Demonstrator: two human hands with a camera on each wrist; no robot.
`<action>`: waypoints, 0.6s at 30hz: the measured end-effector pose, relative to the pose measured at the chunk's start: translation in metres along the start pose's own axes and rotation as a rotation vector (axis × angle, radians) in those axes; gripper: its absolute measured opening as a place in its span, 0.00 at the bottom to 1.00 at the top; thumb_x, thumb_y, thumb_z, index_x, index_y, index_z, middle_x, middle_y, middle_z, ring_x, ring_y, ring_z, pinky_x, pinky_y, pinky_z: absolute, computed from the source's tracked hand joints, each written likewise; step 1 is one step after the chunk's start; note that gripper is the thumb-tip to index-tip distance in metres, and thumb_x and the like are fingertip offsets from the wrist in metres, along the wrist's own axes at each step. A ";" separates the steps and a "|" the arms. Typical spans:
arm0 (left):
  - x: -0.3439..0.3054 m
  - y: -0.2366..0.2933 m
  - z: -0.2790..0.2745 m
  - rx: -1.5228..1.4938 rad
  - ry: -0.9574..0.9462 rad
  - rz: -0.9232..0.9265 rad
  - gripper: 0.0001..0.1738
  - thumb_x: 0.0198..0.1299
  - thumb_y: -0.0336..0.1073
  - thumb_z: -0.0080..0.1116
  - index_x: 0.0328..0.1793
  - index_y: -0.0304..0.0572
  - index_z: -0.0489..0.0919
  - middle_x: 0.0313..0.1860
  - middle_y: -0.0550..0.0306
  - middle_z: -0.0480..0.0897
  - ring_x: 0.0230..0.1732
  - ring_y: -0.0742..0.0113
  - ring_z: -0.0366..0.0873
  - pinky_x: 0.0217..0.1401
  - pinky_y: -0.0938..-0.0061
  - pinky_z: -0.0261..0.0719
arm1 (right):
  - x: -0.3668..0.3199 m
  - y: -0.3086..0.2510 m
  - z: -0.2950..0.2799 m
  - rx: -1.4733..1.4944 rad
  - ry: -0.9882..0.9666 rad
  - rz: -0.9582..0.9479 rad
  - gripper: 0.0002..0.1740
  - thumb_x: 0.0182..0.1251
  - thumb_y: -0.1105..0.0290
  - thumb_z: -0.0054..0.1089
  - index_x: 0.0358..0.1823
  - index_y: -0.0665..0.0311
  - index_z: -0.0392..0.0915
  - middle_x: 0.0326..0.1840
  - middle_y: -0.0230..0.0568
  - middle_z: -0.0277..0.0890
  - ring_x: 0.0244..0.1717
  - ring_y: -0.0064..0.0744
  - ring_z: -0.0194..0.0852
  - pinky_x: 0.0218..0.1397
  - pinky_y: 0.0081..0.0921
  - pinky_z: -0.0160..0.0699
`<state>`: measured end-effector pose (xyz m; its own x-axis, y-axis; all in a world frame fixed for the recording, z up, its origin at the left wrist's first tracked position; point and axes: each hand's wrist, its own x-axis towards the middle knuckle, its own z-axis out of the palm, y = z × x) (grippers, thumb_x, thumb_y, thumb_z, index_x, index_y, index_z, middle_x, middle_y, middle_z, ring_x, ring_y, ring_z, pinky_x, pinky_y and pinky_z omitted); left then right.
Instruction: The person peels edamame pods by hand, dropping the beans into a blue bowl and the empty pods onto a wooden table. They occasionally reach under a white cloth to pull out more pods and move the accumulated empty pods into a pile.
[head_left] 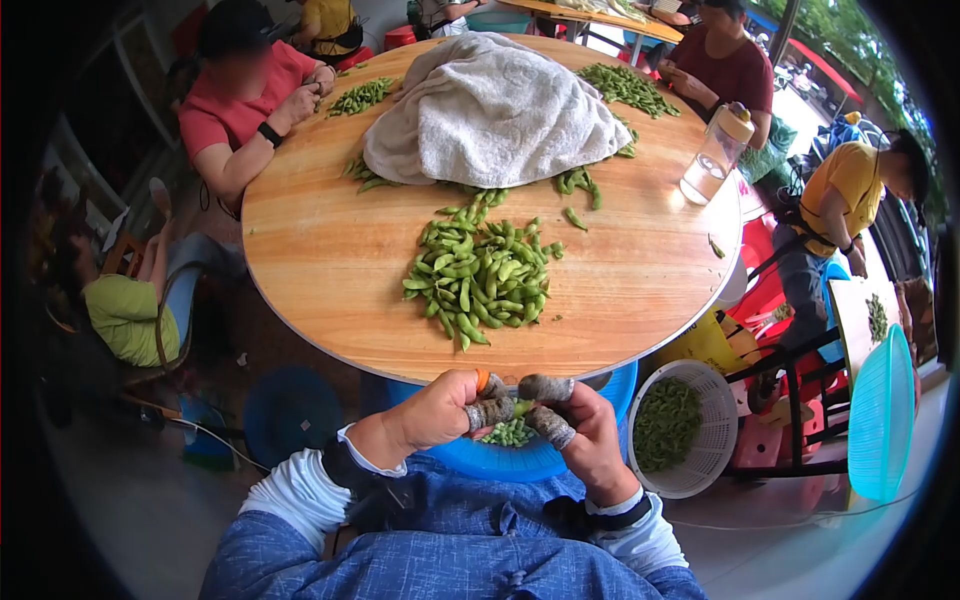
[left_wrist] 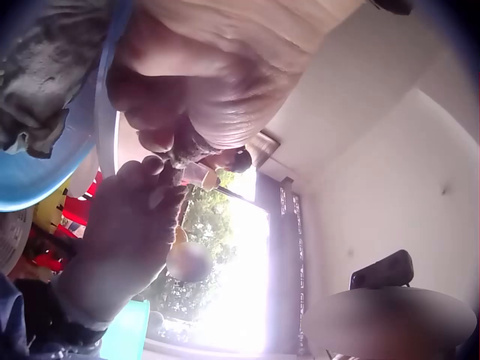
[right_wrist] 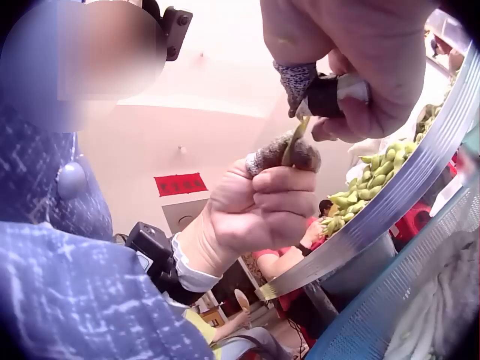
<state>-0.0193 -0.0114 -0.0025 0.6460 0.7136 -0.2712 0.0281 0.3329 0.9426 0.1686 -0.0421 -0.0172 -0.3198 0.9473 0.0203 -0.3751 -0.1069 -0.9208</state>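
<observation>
Over the blue basin [head_left: 600, 430], my left hand [head_left: 425, 412] and right hand [head_left: 592, 440] meet, fingertips close together. Grey cloth covers wrap thumb and finger on each. Between them is a green edamame pod [head_left: 522, 407]. In the right wrist view, the left hand [right_wrist: 262, 206] pinches the pod [right_wrist: 296, 140] between thumb and finger, and the covered fingertips of the right hand [right_wrist: 360, 71] grip its upper end. Shelled beans [head_left: 510, 433] lie in the basin below. The left wrist view shows both hands dark against bright light, the pod hidden there.
A pile of edamame pods [head_left: 480, 275] lies on the round wooden table [head_left: 330, 290], before a grey towel [head_left: 490, 110]. A bottle [head_left: 715, 155] stands at the right. A white basket [head_left: 705, 455] of pods is beside my right knee. Other people sit around the table.
</observation>
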 end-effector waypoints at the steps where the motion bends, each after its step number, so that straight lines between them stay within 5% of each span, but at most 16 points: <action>1: -0.001 -0.005 0.004 -0.052 0.059 0.059 0.11 0.59 0.40 0.51 0.27 0.42 0.71 0.17 0.67 0.70 0.19 0.81 0.64 0.22 0.85 0.60 | -0.002 0.001 0.003 -0.002 0.067 -0.006 0.13 0.57 0.74 0.56 0.44 0.71 0.72 0.39 0.34 0.75 0.40 0.21 0.71 0.46 0.18 0.68; 7: -0.002 -0.017 0.019 -0.141 0.223 0.093 0.10 0.58 0.36 0.52 0.26 0.41 0.72 0.16 0.64 0.72 0.18 0.79 0.66 0.21 0.85 0.62 | -0.010 0.003 0.000 0.074 0.038 0.130 0.12 0.59 0.73 0.54 0.43 0.72 0.71 0.41 0.35 0.74 0.43 0.21 0.69 0.50 0.19 0.67; 18: -0.002 -0.015 0.022 -0.107 0.241 0.093 0.11 0.57 0.35 0.52 0.24 0.40 0.71 0.15 0.63 0.72 0.17 0.79 0.66 0.19 0.85 0.61 | -0.010 0.008 -0.002 0.151 0.048 0.161 0.13 0.59 0.73 0.54 0.44 0.72 0.71 0.42 0.36 0.74 0.43 0.22 0.70 0.49 0.20 0.68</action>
<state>-0.0039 -0.0315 -0.0122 0.4412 0.8659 -0.2356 -0.1118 0.3135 0.9430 0.1702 -0.0522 -0.0258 -0.3453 0.9274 -0.1439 -0.4495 -0.2980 -0.8421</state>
